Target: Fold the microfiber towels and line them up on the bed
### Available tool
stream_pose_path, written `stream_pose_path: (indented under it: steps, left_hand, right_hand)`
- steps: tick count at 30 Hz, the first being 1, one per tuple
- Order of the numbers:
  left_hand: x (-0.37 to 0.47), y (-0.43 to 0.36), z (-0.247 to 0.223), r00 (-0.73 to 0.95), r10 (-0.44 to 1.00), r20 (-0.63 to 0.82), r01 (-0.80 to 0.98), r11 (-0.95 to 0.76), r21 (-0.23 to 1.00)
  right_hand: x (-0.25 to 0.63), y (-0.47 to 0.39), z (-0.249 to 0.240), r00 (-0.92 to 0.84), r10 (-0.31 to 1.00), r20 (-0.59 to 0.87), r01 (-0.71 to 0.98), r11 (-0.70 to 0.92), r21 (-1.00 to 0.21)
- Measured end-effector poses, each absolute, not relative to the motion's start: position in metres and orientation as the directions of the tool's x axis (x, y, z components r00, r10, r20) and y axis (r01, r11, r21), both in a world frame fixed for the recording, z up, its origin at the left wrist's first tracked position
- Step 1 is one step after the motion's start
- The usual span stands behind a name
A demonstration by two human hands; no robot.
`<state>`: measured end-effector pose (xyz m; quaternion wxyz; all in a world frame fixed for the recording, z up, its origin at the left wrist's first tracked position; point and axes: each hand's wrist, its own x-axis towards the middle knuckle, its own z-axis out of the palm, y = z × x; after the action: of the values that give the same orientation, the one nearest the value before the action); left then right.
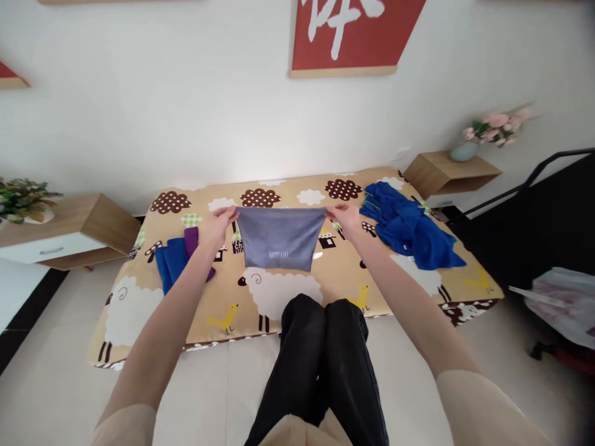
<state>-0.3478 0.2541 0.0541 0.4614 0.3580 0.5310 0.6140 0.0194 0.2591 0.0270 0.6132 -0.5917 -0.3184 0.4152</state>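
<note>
A grey-blue cloth (281, 235) with small white lettering is stretched out over the patterned mattress (186, 322). My left hand (222, 224) pinches its upper left corner, and my right hand (344, 218) pinches the upper right corner. The top edge between them is taut, while the lower edge hangs down near a printed sheep. Left of my left hand lie folded blue cloths (175, 259) and a purple cloth (191, 240), partly hidden by my forearm. A crumpled heap of blue cloth (405, 224) lies to the right of my right hand.
Wooden nightstands stand on the left (69, 230) and right (430, 170), with a plant (23, 199) and a vase of pink flowers (463, 150) on them. A black-framed object with a plastic bag (564, 300) is at the far right. My knees are at the mattress's front edge.
</note>
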Motion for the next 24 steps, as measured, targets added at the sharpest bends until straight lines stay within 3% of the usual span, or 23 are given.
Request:
stream_pose_path:
  steps: [4,7,10,16,19,24]
  left_hand:
    - [-0.35,0.25,0.037,-0.4,0.894,0.203,-0.027,-0.233,0.972]
    - [-0.358,0.218,-0.004,-0.393,0.89,0.232,0.15,-0.187,0.971]
    - [-0.361,0.179,-0.073,-0.314,0.943,0.105,0.277,-0.015,0.961]
    - [-0.348,0.12,-0.218,-0.163,0.889,-0.429,0.413,0.456,0.788]
    - [-0.34,0.109,-0.253,-0.197,0.847,-0.494,0.334,0.532,0.778]
    - [-0.336,0.114,-0.262,-0.247,0.821,-0.514,0.265,0.568,0.779]
  right_hand:
    - [0.029,0.258,0.016,0.38,0.91,0.168,-0.079,0.213,-0.974]
    - [0.042,0.23,-0.019,0.332,0.929,0.161,-0.052,0.189,-0.981]
    - [0.054,0.197,-0.077,0.268,0.963,0.009,0.023,0.003,-1.0]
    - [0.063,0.153,-0.198,0.121,0.922,-0.367,0.32,-0.386,-0.865]
    - [0.066,0.144,-0.234,0.048,0.862,-0.504,0.388,-0.481,-0.786]
    - [0.069,0.143,-0.255,0.099,0.839,-0.535,0.168,-0.544,-0.822]
